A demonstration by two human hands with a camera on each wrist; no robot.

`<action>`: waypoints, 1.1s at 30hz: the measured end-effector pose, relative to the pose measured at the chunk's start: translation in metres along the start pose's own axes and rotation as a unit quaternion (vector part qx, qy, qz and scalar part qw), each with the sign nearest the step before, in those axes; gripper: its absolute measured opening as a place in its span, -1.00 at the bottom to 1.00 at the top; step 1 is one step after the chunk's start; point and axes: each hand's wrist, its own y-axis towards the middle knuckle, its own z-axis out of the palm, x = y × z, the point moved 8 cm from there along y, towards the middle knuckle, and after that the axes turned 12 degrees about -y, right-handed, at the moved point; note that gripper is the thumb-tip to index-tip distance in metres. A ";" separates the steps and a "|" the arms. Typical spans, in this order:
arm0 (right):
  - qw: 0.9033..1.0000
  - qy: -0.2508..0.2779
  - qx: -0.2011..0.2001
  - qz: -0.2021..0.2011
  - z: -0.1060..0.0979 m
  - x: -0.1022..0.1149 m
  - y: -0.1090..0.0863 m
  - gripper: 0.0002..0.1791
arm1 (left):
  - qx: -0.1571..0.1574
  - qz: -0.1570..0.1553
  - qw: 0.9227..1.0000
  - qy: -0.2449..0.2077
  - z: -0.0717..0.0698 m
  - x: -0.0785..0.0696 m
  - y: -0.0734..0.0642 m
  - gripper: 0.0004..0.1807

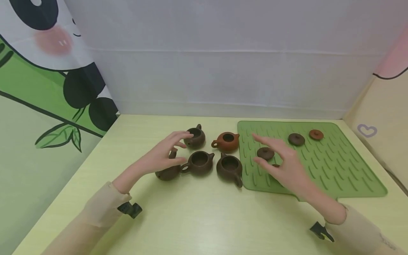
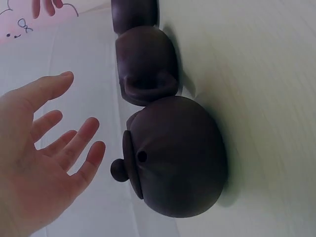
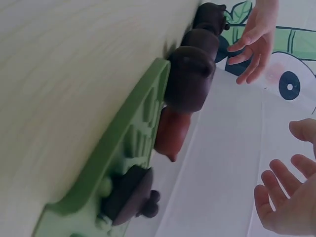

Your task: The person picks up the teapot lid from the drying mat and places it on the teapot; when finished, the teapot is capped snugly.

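Note:
My left hand hovers with fingers spread above a dark brown teapot at the left end of the group. That teapot wears its lid, and no finger grips it in the left wrist view. My right hand is held over the green mat, thumb and fingers apart with nothing between them. Close by it lies a dark teapot lid; another lid is mostly hidden behind the hand. Three dark open teapots, one of them in the middle, and a reddish-brown teapot stand without lids.
The green ridged drying mat covers the table's right side. Toward its back lie a dark lid and a reddish lid. A pale cloth wall rises behind the table, with printed panels at both sides.

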 end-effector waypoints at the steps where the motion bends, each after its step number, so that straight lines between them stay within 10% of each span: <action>1: 1.000 -0.005 0.001 0.000 -0.001 -0.003 -0.002 -0.24 | 0.005 -0.001 1.000 0.006 0.002 0.001 0.002 -0.16; 23: 0.985 -0.136 0.102 -0.005 0.006 -0.059 -0.032 -0.17 | 0.102 -0.057 0.990 0.080 0.021 0.024 0.015 -0.20; 33: 0.951 -0.217 0.221 0.000 0.013 -0.077 -0.046 -0.34 | 0.136 -0.050 0.983 0.115 0.024 0.030 0.021 -0.26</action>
